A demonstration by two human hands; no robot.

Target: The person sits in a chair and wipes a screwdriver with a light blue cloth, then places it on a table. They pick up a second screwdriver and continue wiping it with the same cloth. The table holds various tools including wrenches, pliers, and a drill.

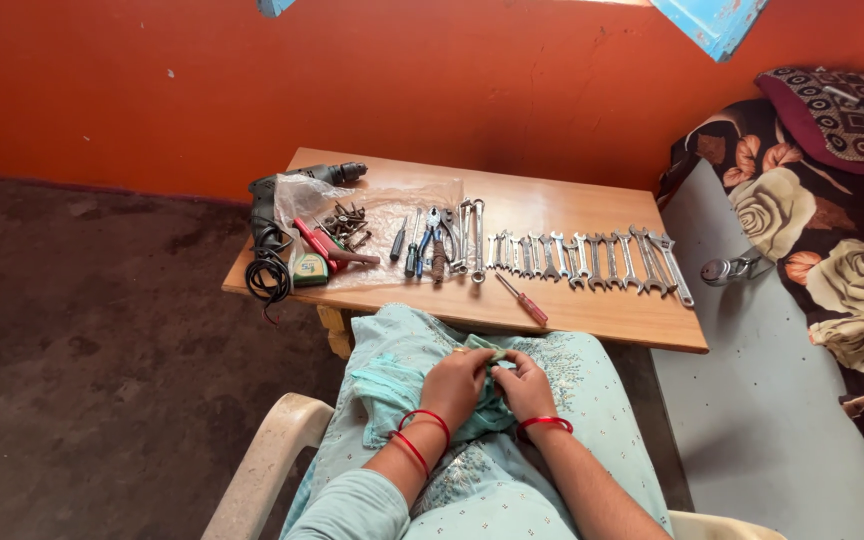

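While I look down from the head camera, I see my left hand and my right hand close together over my lap, both working a small pale green cloth. The fingers of each hand are curled inward and pinching the cloth between them, with a small bit of something held at the top where the hands meet; I cannot tell what it is. Red bangles sit on both wrists. I am seated in a cream plastic chair, just in front of a low wooden table. On the table, well apart from my hands, lies a row of silver spanners, laid side by side. Nearer to me lies a red-handled screwdriver, tilted. To the left sit pliers, a heap of screws on clear plastic, a tape measure and a power drill with its coiled black cable. A flowered blanket lies at the right.
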